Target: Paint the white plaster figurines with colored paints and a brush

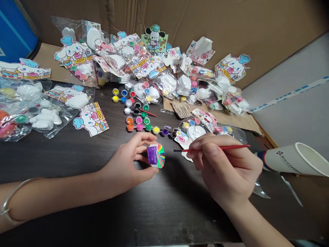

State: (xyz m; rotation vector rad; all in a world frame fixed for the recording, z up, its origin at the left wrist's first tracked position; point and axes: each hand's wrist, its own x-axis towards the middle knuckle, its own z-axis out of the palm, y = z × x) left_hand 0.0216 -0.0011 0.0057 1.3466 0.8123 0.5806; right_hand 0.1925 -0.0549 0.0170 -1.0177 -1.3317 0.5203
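Observation:
My left hand [133,161] holds a small painted figurine [152,156] between thumb and fingers above the table. Its left part is purple, a white band runs beside that, and the right side carries stripes of green, orange, yellow, pink and blue. In my right hand [223,168] is a thin red paintbrush [235,146], gripped like a pen. The dark bristles point left, a short gap away from the figurine. Behind the hands stand several open paint pots [139,127] in joined strips, in orange, pink, green, yellow, purple and other colours.
Packaged kits [164,85] with white figurines, paints and cartoon cards pile up along the back, against cardboard. More bags [46,118] lie at left. A second red brush [149,112] rests by the pots. On the right, a paper cup [288,159] appears tilted.

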